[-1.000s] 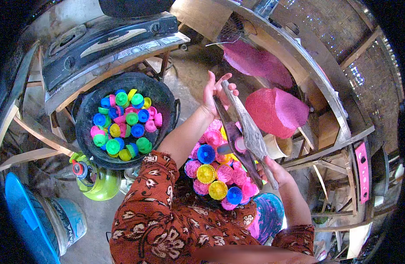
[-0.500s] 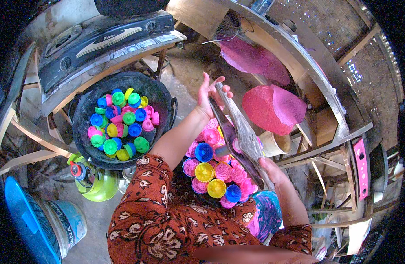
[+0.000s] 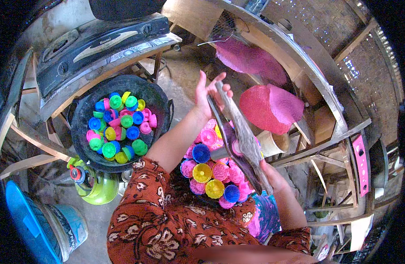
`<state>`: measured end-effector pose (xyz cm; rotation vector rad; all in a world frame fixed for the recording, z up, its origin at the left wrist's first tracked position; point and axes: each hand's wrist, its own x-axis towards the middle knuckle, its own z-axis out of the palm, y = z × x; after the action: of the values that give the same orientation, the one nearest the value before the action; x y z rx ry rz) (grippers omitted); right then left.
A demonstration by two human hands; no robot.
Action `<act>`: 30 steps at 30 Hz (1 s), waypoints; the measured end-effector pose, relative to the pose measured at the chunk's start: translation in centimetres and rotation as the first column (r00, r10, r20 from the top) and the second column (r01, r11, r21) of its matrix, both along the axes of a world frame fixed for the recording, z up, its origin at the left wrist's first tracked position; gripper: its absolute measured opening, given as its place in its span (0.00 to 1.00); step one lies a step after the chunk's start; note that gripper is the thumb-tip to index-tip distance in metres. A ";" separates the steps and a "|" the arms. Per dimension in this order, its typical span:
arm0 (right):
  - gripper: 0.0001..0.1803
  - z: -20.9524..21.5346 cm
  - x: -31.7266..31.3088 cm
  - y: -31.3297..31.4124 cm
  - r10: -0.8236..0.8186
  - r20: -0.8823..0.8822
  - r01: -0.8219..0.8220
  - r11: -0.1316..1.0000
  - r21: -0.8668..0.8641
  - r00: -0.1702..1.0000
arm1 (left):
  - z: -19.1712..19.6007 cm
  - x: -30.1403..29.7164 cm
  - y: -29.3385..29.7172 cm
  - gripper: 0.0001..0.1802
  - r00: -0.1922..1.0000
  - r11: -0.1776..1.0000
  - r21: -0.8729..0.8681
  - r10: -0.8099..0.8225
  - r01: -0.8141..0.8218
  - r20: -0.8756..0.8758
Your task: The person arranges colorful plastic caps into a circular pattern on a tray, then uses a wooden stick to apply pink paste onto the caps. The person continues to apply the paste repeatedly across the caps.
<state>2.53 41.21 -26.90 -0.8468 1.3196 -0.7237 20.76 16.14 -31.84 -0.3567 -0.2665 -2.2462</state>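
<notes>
Between my hands is a press-like tool of two long wooden pieces, a weathered grey bar [image 3: 243, 136] and a darker board [image 3: 225, 127]. My left hand [image 3: 207, 94] curls round their far ends, thumb raised. My right hand [image 3: 275, 177] grips the near end; its fingertips are partly hidden behind the wood. A short grey tube [image 3: 219, 153] sticks out leftward from the dark board, and a bit of pink shows between the two pieces. Just below lies a heap of lacy pink cups, with blue cups [image 3: 201, 153] and yellow cups [image 3: 202, 173] among them, partly covered by the tool.
To the left, a black two-handled pan [image 3: 83, 145] holds many coloured cups. Behind it a gas stove [image 3: 105, 48] stands on a wooden table. A green gas cylinder [image 3: 99, 187] and a blue-lidded bucket [image 3: 72, 226] stand nearer. Pink-red sheets [image 3: 271, 108] hang by wooden shelving at right.
The grey bar has turned a little more edge-on, and its near end has tipped slightly downward with my right hand. My left hand keeps its place at the far end, fingers slightly shifted.
</notes>
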 end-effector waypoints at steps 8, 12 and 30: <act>0.38 2.3 -2.2 0.1 -0.013 0.074 0.015 0.999 -0.031 0.997 | 6.7 -2.4 0.3 0.42 0.997 0.987 -0.158 0.009 0.003 0.078; 0.36 2.0 -5.0 -0.1 0.014 -0.015 -0.014 1.000 0.017 1.000 | 3.8 -5.6 0.7 0.38 0.989 1.000 0.003 0.010 -0.011 0.147; 0.33 -2.1 -5.3 -1.5 -0.123 -0.309 0.118 0.992 -0.034 0.943 | -0.4 -7.1 -1.3 0.34 0.973 0.993 0.095 0.053 -0.076 0.225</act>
<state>-2.76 39.68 -29.04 -0.9240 1.6611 -0.7157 13.68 14.87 -32.29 -0.0403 -0.2742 -2.2261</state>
